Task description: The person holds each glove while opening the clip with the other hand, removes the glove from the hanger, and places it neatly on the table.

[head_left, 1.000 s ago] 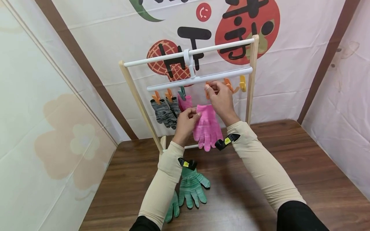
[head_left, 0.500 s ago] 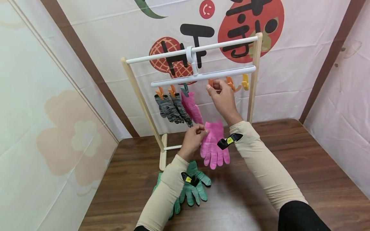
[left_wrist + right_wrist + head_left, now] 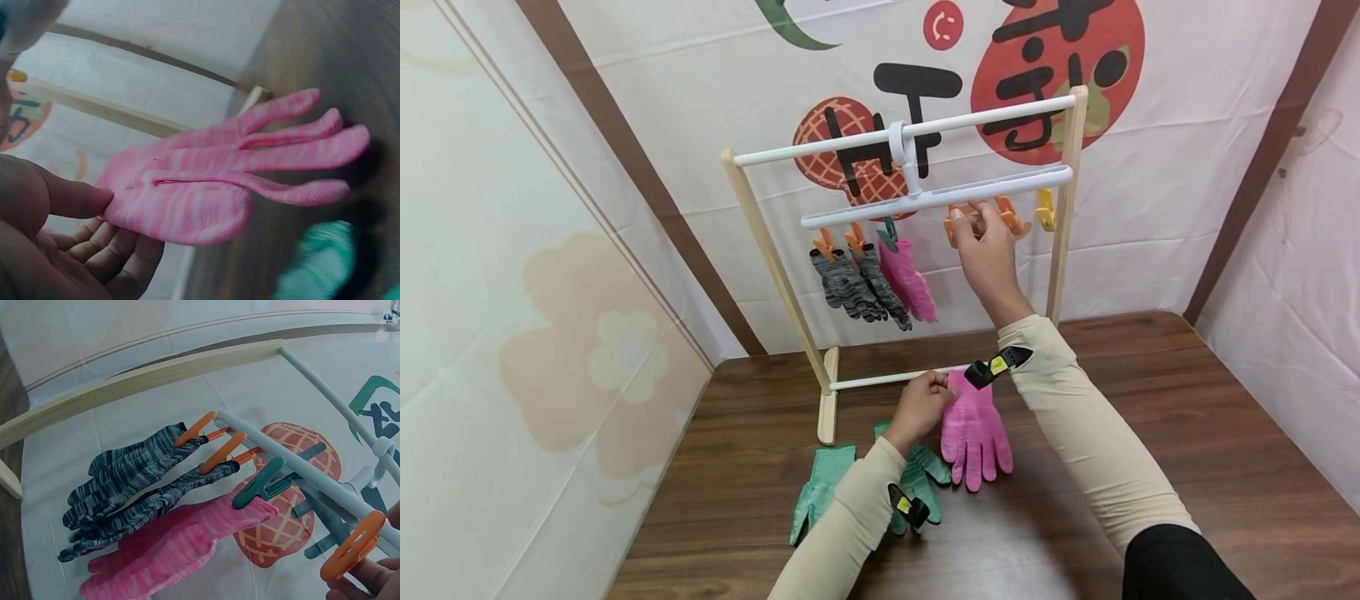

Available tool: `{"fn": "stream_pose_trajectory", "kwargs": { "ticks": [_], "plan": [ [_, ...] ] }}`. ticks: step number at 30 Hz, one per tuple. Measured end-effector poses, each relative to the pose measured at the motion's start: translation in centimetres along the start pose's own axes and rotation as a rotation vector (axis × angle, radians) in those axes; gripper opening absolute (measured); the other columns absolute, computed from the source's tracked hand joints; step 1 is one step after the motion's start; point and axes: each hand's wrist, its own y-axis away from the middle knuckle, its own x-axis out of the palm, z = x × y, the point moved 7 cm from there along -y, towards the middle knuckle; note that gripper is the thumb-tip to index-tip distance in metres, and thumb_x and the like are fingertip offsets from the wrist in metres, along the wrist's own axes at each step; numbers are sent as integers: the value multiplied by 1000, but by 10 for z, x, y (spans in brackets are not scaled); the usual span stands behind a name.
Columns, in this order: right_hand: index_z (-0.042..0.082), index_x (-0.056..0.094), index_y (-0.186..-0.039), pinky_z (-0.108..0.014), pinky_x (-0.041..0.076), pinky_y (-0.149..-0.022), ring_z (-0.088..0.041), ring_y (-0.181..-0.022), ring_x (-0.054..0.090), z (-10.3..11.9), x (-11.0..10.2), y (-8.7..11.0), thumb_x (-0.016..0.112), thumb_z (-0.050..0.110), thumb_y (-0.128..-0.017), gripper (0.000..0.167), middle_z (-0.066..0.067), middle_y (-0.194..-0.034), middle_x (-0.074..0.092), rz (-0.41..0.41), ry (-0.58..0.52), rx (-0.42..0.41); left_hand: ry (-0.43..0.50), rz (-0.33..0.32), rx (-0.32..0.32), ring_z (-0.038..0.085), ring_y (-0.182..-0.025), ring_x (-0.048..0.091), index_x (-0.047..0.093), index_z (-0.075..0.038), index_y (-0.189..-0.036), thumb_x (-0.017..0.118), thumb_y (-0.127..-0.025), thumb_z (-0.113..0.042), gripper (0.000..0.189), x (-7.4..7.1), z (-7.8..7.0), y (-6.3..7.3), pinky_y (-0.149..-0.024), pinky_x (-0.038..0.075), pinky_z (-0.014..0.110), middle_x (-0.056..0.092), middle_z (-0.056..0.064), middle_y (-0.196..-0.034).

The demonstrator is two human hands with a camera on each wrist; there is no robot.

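My left hand (image 3: 920,408) pinches a pink knit glove (image 3: 976,437) at its cuff edge, fingers dangling low over the table. In the left wrist view the thumb (image 3: 81,199) lies over the cuff. Up at the white hanger bar (image 3: 940,197), my right hand (image 3: 990,258) pinches an orange clothespin (image 3: 353,547). Left of it, a teal clothespin (image 3: 259,484) grips a second pink glove (image 3: 908,279) by the cuff. Two grey striped gloves (image 3: 845,287) hang from orange clothespins (image 3: 824,244) at the bar's left end.
The hanger hooks onto a wooden rack (image 3: 778,267) with a white top rod (image 3: 992,122). More orange clothespins (image 3: 1011,218) and a yellow clothespin (image 3: 1045,210) hang at the right. Green gloves (image 3: 822,483) lie on the brown table (image 3: 1112,467), partly behind the left forearm.
My left hand has lowered the pink glove from just under the bar toward the table, slightly rightward. My right hand has stayed at the orange clothespin.
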Motion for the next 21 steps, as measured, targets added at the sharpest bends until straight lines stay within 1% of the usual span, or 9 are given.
{"fn": "stream_pose_trajectory", "kwargs": {
  "ticks": [1,4,6,10,13,18,21],
  "plan": [
    [3,59,-136,-23,39,-66,-11,-76,52,-1,0,0,58,26,-104,39,-8,-94,67,-9,-7,6,-33,5,-13,10,-72,54,67,-1,-101,70,-92,-11,14,1,4,1,-68,45,27,66,2,-83],
    [7,60,-135,-25,35,-61,-11,-69,45,-4,0,1,55,30,-106,38,-2,-85,57,-32,-29,34,-129,12,-23,12,-75,56,66,-4,-99,70,-92,-14,13,3,13,3,-70,47,30,69,2,-86],
    [9,61,-135,-25,35,-60,-10,-68,45,-5,0,2,53,31,-107,37,-1,-84,56,-47,-54,46,-185,20,-18,13,-74,57,65,-6,-98,69,-93,-15,11,3,17,5,-69,48,31,68,2,-86],
    [9,61,-135,-24,40,-64,-10,-76,53,-8,-1,2,53,31,-107,37,-4,-92,63,-68,-109,74,-311,16,14,12,-73,56,64,-9,-95,69,-94,-17,10,5,24,7,-69,47,30,66,-1,-84],
    [8,61,-135,-24,44,-69,-11,-84,60,-10,-1,2,55,31,-106,37,-8,-100,68,-74,-146,90,-376,7,25,12,-70,55,64,-9,-93,71,-93,-18,11,5,28,8,-66,47,29,63,-2,-80],
    [7,60,-135,-25,50,-78,-13,-97,68,-12,1,1,56,30,-106,38,-11,-107,72,-76,-213,93,-454,15,27,12,-63,52,64,-11,-89,71,-93,-19,12,5,28,10,-58,44,29,60,-3,-74],
    [6,61,-134,-26,51,-81,-14,-100,69,-12,1,0,57,31,-106,37,-11,-107,73,-81,-238,91,-496,27,33,13,-60,50,63,-12,-87,71,-94,-20,12,5,27,12,-55,41,30,57,-3,-72]
  ]
}}
